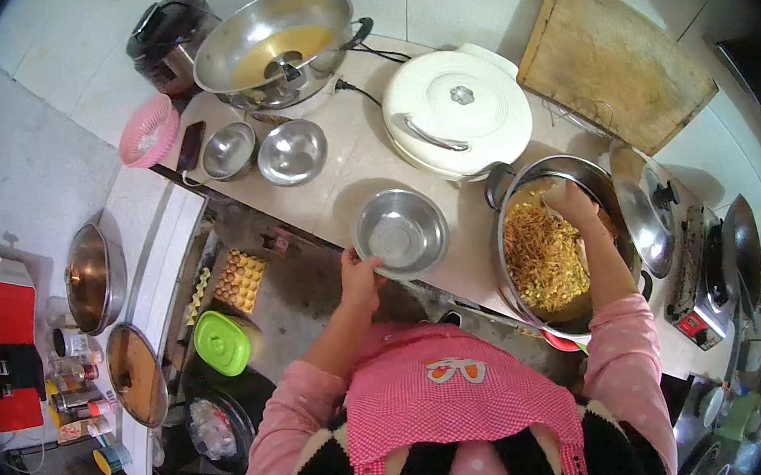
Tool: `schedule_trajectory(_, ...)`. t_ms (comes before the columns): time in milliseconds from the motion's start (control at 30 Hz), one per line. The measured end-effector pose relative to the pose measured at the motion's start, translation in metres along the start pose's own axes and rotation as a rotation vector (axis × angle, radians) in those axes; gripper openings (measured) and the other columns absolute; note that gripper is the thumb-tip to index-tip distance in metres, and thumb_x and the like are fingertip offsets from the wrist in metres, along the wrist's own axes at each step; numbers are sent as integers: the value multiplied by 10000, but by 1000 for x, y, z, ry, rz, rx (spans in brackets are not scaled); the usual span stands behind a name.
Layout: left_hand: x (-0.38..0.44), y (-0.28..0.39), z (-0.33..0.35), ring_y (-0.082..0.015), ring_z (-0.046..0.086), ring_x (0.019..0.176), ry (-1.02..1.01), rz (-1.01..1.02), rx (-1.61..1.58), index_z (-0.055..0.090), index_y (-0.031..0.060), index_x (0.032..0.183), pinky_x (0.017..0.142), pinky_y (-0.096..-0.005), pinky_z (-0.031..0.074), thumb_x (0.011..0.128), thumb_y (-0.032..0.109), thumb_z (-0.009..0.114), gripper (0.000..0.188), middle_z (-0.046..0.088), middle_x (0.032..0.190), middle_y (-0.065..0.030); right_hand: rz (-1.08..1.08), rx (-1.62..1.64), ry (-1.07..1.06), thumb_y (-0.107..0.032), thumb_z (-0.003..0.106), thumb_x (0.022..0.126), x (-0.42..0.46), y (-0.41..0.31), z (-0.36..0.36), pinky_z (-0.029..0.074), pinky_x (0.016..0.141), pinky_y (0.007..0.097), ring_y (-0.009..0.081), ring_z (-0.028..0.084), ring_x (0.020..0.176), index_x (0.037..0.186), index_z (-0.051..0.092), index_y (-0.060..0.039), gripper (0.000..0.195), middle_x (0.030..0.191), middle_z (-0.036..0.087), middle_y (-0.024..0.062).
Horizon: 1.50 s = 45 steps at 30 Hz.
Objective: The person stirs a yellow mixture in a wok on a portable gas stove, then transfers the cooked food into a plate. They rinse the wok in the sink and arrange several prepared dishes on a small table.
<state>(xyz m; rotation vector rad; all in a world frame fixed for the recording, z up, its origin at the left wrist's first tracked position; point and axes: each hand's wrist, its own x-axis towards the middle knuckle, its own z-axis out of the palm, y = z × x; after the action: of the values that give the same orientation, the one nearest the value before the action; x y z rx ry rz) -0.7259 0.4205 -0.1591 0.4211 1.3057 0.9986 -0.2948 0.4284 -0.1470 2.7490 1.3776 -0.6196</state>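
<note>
My left hand [360,278] grips the near rim of a shallow stainless steel bowl [399,232], whose inside looks bare. The bowl is at the counter's front edge. To the right stands a large steel pot [508,293] with dark side handles. Shredded brown and yellow food [544,254] fills much of the pot's left and middle. My right hand [568,202] reaches down inside, at the far side of the food. Its fingers are partly hidden, so I cannot see whether they hold anything.
A white round electric pan [457,109] with its lid on sits behind. Further left are two small steel bowls [292,152] and a wide pan [274,45] of yellowish liquid. A glass lid [644,207], gas stove [695,279] and wooden board [613,56] stand right. Egg trays [241,281] lie below.
</note>
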Motion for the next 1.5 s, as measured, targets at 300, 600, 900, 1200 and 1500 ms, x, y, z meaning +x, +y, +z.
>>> schedule_trajectory(300, 24, 3, -13, -213, 482, 1005, -18, 78, -80, 388, 61, 1249, 755, -380, 479, 797, 213, 654, 546, 479, 1126, -73, -337, 919, 157, -192, 593, 836, -6, 21, -23, 437, 724, 284, 137, 548, 846, 1157, 514, -16, 375, 981, 587, 54)
schedule_trajectory(600, 142, 189, -199, -135, 507, 671, 366, 492, -56, 485, 72, 1016, 549, -276, 475, 828, 185, 589, 242, 500, 803, -32, -112, 1429, 201, -253, 596, 858, -42, 44, -20, 448, 870, 354, 233, 520, 1083, 1282, 432, -49, 498, 1224, 499, 113)
schedule_trajectory(900, 358, 433, -352, -299, 468, 1079, 1164, 690, 316, 458, -34, 1142, 906, -367, 408, 748, 262, 670, 537, 466, 1149, -215, 159, 1459, 511, -253, 527, 890, -146, -25, 0, 450, 864, 386, 277, 528, 1048, 1258, 446, -14, 446, 1169, 519, 156)
schedule_trajectory(1200, 379, 442, -413, -288, 605, 797, 148, 385, -198, 476, 51, 1136, 652, -474, 544, 782, 135, 614, 389, 563, 1023, -136, -98, 1569, 579, -249, 492, 912, -169, -251, -68, 431, 913, 369, 255, 480, 1122, 1261, 424, -2, 433, 1231, 475, 161)
schedule_trajectory(1500, 141, 372, -389, -232, 526, 1071, 23, 414, -82, 293, 108, 1312, 719, -376, 535, 706, 1, 556, 670, 475, 1208, -78, -512, 1620, -83, -196, 696, 719, -191, -502, -18, 485, 851, 399, 259, 559, 1034, 1244, 419, 2, 626, 1184, 525, 140)
